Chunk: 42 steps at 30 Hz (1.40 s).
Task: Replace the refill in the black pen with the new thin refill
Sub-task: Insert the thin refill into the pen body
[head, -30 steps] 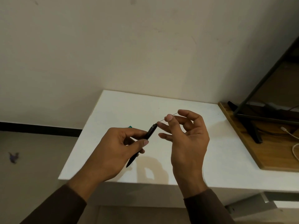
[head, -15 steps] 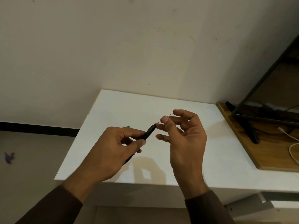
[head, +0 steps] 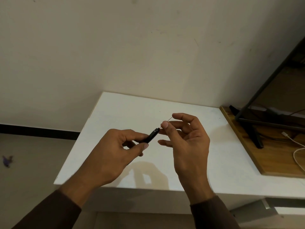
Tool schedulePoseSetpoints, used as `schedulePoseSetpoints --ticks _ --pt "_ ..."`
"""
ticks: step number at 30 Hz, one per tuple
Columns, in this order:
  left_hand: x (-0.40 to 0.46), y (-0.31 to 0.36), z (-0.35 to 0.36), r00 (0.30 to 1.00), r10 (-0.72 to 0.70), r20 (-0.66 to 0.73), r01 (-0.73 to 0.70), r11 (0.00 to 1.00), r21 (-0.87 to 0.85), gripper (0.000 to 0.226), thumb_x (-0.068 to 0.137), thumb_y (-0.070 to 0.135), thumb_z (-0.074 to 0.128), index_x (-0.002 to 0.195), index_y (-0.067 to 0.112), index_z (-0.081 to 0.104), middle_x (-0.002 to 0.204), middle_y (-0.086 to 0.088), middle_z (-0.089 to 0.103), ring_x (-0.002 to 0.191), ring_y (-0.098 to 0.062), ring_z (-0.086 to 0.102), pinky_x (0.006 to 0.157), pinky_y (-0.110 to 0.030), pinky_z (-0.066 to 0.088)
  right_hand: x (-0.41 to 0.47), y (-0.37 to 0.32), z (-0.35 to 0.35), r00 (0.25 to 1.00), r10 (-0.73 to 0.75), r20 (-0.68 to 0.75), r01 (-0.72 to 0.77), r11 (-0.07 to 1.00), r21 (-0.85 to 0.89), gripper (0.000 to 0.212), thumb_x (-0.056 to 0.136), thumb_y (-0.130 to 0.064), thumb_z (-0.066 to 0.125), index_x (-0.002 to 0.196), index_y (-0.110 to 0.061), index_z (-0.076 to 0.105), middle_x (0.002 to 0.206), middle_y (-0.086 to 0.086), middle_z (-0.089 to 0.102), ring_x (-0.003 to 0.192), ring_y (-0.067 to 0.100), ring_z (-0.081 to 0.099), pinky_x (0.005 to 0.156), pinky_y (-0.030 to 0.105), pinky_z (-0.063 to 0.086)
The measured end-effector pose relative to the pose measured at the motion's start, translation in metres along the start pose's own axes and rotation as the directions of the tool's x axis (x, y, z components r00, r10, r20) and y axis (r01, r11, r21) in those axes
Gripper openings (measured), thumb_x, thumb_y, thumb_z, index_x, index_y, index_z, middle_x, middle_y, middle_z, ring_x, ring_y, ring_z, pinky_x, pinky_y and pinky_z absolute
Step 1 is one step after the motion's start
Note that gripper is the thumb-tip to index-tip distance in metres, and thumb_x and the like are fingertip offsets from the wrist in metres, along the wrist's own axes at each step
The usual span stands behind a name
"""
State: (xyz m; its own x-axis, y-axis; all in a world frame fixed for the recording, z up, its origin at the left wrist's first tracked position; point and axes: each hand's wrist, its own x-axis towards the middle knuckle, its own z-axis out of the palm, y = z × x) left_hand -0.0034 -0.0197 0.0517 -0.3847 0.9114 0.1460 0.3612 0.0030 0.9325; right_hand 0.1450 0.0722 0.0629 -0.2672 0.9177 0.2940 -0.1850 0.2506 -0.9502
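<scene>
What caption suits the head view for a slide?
Left hand holds the black pen while right hand feeds the thin refill into it.

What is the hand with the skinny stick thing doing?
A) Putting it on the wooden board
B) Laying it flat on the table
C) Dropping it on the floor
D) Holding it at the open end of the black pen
D: the right hand pinches the thin refill at the end of the black pen, which the left hand holds above the white table.
</scene>
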Motion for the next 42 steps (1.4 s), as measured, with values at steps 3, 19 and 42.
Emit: schedulePoseSetpoints --ticks 3,19,42 --pt "-0.001 0.002 0.0 1.0 0.011 0.011 -0.011 1.0 -0.003 0.026 0.088 0.026 0.073 0.092 0.051 0.079 0.091 0.022 0.079 0.078 -0.008 0.077 0.084 -0.041 0.062 0.0 0.0 -0.001 1.0 0.004 0.015 -0.004 1.0 -0.002 0.021 0.09 -0.005 0.075 0.107 -0.014 0.067 0.089 0.008 0.077 0.08 0.025 0.078 0.059 0.033 0.064" --pt "-0.001 0.004 -0.004 0.999 -0.002 0.043 0.002 1.0 0.008 0.027 0.09 0.022 0.073 0.096 0.047 0.08 0.089 0.016 0.079 0.078 -0.011 0.078 0.082 -0.048 0.064 0.001 0.002 -0.008 0.998 -0.021 0.063 0.026 0.996 -0.084 0.01 0.091 -0.009 0.074 0.098 -0.016 0.075 0.086 0.002 0.08 0.077 0.024 0.078 0.059 0.03 0.063" --pt "0.0 -0.001 -0.008 0.998 -0.01 0.058 0.011 1.0 -0.021 0.018 0.087 0.027 0.073 0.099 0.038 0.083 0.085 0.012 0.079 0.076 -0.013 0.078 0.079 -0.046 0.065 0.004 0.006 -0.012 0.992 -0.075 0.101 0.095 0.973 -0.212 0.005 0.091 -0.026 0.077 0.091 -0.029 0.081 0.064 0.015 0.06 0.048 0.007 0.039 0.045 0.018 0.04"
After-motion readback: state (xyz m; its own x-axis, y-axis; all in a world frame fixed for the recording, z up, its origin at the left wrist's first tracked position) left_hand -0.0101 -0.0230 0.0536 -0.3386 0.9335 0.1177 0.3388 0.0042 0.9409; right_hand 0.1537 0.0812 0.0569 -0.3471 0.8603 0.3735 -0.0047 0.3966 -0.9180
